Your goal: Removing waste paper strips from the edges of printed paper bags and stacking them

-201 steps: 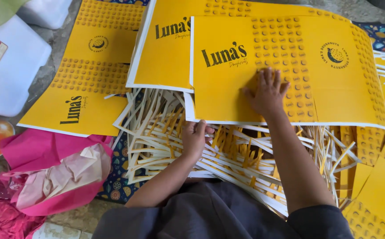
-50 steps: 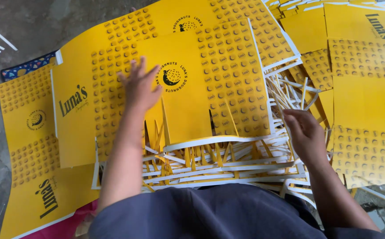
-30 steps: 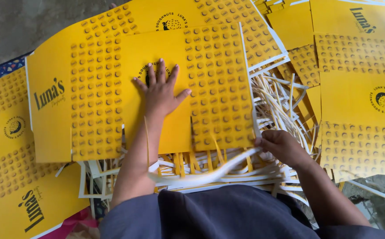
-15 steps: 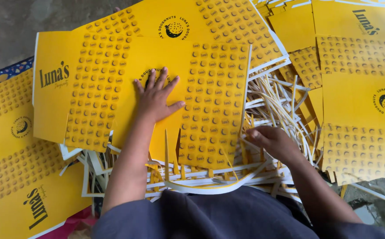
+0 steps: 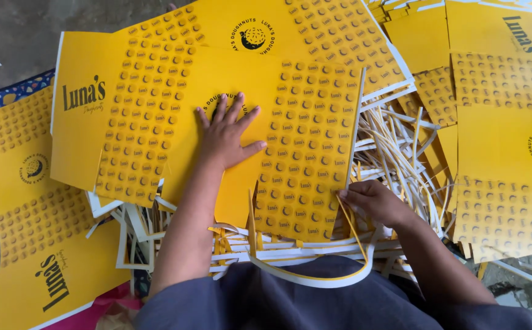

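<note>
My left hand (image 5: 228,133) lies flat, fingers spread, on a yellow die-cut box sheet (image 5: 302,140) printed with rows of small round marks. My right hand (image 5: 371,201) pinches a thin white and yellow waste strip (image 5: 315,278) at the sheet's lower right corner. The strip curves down across my lap. The sheet rests on top of other yellow sheets (image 5: 88,104) and a heap of trimmed strips (image 5: 394,146).
More yellow printed sheets lie at the right (image 5: 510,122), the far side (image 5: 315,24) and the left (image 5: 27,201). Loose white strips pile up under the sheets at bottom left (image 5: 131,232). Grey floor (image 5: 9,30) shows at top left, with a patterned cloth edge (image 5: 9,95).
The top sheet has slid toward me and to the right under my left hand. My right hand has pulled a long edge strip free, and it now loops across my lap.
</note>
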